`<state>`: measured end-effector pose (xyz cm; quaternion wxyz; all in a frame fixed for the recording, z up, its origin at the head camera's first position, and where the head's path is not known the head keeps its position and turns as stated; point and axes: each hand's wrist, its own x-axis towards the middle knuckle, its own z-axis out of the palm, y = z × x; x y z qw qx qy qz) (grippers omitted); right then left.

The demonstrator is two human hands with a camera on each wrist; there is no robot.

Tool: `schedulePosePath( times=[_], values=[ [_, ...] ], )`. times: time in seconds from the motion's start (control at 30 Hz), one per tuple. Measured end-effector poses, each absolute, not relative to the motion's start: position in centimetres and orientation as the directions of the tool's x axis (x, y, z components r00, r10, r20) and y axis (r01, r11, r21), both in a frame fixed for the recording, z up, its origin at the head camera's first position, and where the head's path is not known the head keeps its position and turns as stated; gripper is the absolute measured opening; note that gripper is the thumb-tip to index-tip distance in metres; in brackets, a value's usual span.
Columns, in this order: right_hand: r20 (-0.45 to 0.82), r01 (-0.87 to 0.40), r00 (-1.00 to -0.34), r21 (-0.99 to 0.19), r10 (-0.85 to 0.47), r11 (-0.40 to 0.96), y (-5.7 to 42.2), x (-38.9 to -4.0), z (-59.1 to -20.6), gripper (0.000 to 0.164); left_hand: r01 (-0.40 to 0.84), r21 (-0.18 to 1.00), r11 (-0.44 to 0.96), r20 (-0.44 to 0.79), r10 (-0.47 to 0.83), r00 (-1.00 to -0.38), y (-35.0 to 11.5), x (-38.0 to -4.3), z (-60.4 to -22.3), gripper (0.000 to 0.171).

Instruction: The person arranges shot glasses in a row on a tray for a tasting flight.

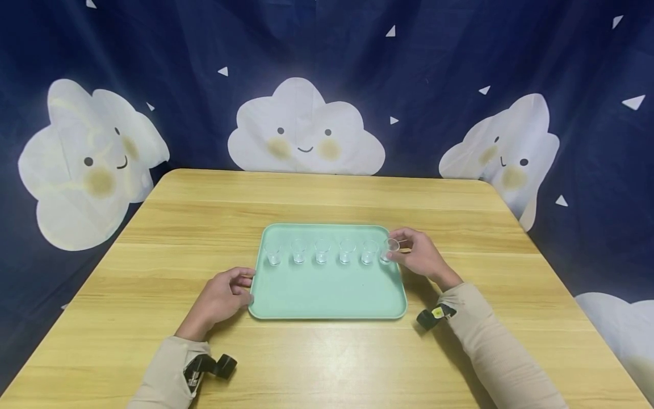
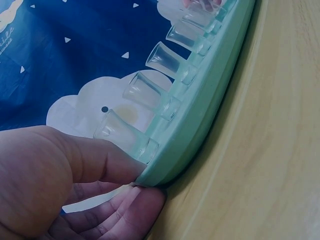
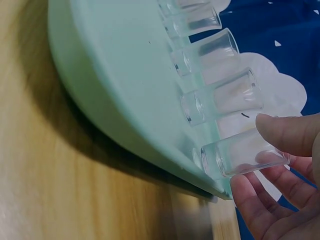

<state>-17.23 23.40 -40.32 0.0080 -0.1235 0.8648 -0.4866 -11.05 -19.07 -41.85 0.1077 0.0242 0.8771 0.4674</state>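
A mint-green tray (image 1: 327,292) lies on the table, with several small clear shot glasses (image 1: 322,251) standing upright in a row along its far half. My left hand (image 1: 223,295) is at the tray's left side. In the left wrist view its thumb (image 2: 107,160) lies at the rim and its fingers curl below the edge, pinching it. At the row's right end, my right hand (image 1: 420,254) holds the last shot glass (image 3: 245,152) between thumb and fingers. That glass looks empty, and its base is close over the tray near the right rim.
The wooden table (image 1: 327,363) extends around the tray on all sides. Behind it hangs a dark blue curtain (image 1: 409,62) printed with white clouds and triangles. A black wrist camera (image 1: 225,366) juts from the left sleeve, another (image 1: 428,319) from the right.
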Motion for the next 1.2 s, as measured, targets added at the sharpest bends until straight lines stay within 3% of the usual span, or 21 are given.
schedulePosePath(
  times=[1.2],
  values=[
    [0.078,-0.197,-0.966,-0.844,-0.248,0.499,23.61,-17.28,-40.19,0.044,-0.068,0.824,0.563,-0.168,0.128,-0.977,-19.08,-11.15,-41.92,0.051]
  ],
)
